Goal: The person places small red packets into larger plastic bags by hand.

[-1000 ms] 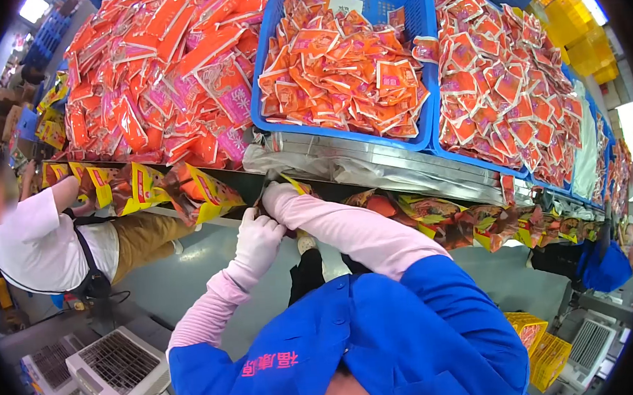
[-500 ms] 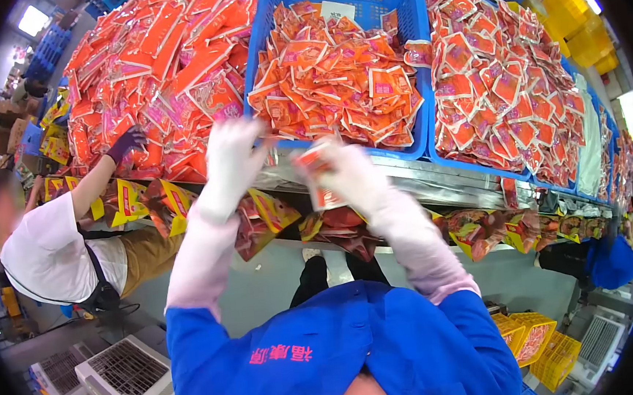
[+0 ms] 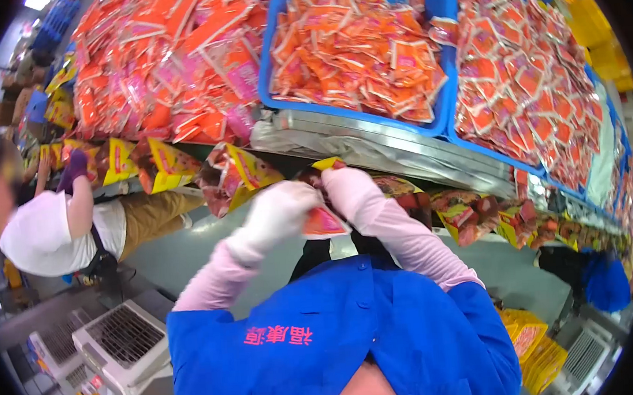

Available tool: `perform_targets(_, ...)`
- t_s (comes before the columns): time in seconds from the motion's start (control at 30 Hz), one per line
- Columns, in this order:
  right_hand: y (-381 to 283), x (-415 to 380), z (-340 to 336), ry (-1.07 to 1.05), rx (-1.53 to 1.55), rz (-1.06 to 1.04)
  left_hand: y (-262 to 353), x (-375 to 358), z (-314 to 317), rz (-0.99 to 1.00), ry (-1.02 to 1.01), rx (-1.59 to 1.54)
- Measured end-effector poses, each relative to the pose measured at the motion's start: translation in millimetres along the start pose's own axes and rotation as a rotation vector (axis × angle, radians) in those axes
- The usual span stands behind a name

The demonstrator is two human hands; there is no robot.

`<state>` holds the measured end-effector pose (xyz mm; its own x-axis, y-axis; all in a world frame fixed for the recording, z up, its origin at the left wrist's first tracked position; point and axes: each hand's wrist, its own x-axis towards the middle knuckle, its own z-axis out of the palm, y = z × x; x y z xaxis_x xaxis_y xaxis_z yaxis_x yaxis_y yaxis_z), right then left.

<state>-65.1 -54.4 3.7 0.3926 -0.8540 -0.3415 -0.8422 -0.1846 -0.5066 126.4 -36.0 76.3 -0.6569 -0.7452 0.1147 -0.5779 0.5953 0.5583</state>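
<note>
My left hand (image 3: 281,213), in a white glove, is closed on a small red sachet (image 3: 324,224) whose lower part sticks out below the fingers. Close beside it, my right hand (image 3: 350,190), also white-gloved, pinches the top edge of a yellow and red bag (image 3: 323,165) on the line. Both hands are at the near edge of the metal table (image 3: 372,146). Most of that bag lies hidden behind the hands. Left of them stands another yellow and red bag (image 3: 238,175). Beyond the table edge, a blue crate (image 3: 444,126) holds many small red sachets (image 3: 357,48).
Larger red packets (image 3: 168,68) are heaped at the upper left. Another crate of sachets (image 3: 524,73) stands at the right. A co-worker (image 3: 40,231) in a white shirt is at the left, with a purple-gloved hand near the bags. Bags continue along the right edge.
Both my hands have moved from the crate's edge down to the row of bags and closer together. The co-worker's gloved hand has moved from the large packets back to the bags.
</note>
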Motion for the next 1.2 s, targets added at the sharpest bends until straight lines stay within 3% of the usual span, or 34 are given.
perform_targets(0.07,-13.9,9.9,-30.5,-0.086,-0.087,-0.02,-14.7,-8.9,50.5,-0.005,-0.061,0.283)
perform_targets(0.1,-21.7,15.6,-39.8,-0.17,-0.103,0.023,-23.4,-5.0,70.0,-0.141,-0.304,0.492)
perform_targets(0.13,-27.3,20.2,-38.1,-0.174,-0.106,0.021,-26.9,0.5,71.6,-0.145,-0.302,0.488)
perform_targets(0.2,-37.1,23.0,-34.4,-0.318,-0.187,-0.167,-29.6,12.9,76.0,-0.309,-0.631,0.723)
perform_targets(0.23,-44.1,30.6,-24.7,-0.356,-0.218,-0.092,-44.9,1.9,81.8,-0.244,-0.557,0.781)
perform_targets(0.27,-47.3,40.8,-19.3,-0.374,-0.245,-0.119,-50.1,-7.4,76.6,-0.33,-0.492,0.719)
perform_targets(0.3,-66.5,42.0,-35.8,-0.55,-0.289,-0.13,-57.3,-20.3,69.2,-0.356,-0.432,0.655)
perform_targets(0.33,-61.5,48.8,-15.9,-0.436,-0.338,-0.173,-33.9,-21.2,34.9,-0.395,-0.288,0.385)
perform_targets(0.37,-70.1,50.7,-11.2,-0.434,-0.377,-0.158,-21.5,-32.8,18.7,-0.289,-0.246,0.409)
perform_targets(0.4,-84.1,49.4,-14.7,-0.455,-0.385,-0.165,-10.1,-44.8,5.9,-0.134,-0.073,0.438)
perform_targets(0.47,-83.8,69.7,32.4,-0.568,-0.416,-0.162,-29.8,-66.2,28.3,-0.054,-0.144,0.574)
perform_targets(0.5,-84.5,69.6,40.3,-0.513,-0.337,-0.121,-27.5,-76.8,39.0,-0.045,-0.147,0.573)
perform_targets(0.57,-87.6,83.2,41.7,-0.375,-0.193,-0.051,-20.1,-67.6,37.7,-0.089,0.035,0.311)
perform_targets(0.67,-87.5,86.6,32.7,-0.417,-0.195,-0.12,-7.5,-46.3,8.3,-0.083,-0.161,0.359)
perform_targets(0.73,-89.0,96.8,28.1,-0.433,-0.202,-0.159,-13.7,-47.6,0.2,-0.015,-0.158,0.25)
perform_targets(0.8,-83.8,115.6,43.0,-0.457,-0.21,-0.168,-37.3,-59.9,21.3,0.076,-0.046,0.708)
perform_targets(0.83,-80.6,127.1,58.6,-0.468,-0.216,-0.165,-54.4,-64.3,30.0,0.044,-0.104,0.813)
perform_targets(0.97,-77.3,154.9,112.8,-0.501,-0.234,-0.157,-67.0,-75.3,33.7,0.071,-0.148,0.7)
perform_targets(1.07,-88.9,171.0,116.9,-0.509,-0.201,-0.194,-73.8,-76.5,33.9,0.027,-0.022,0.6)
perform_targets(1.13,-101.2,142.4,75.6,-0.494,-0.185,-0.279,-56.4,-66.1,4.1,-0.101,-0.263,0.625)
perform_targets(1.2,-93.1,73.4,-25.3,-0.413,-0.104,-0.348,-43.9,-41.3,-31.1,-0.18,-0.311,0.483)
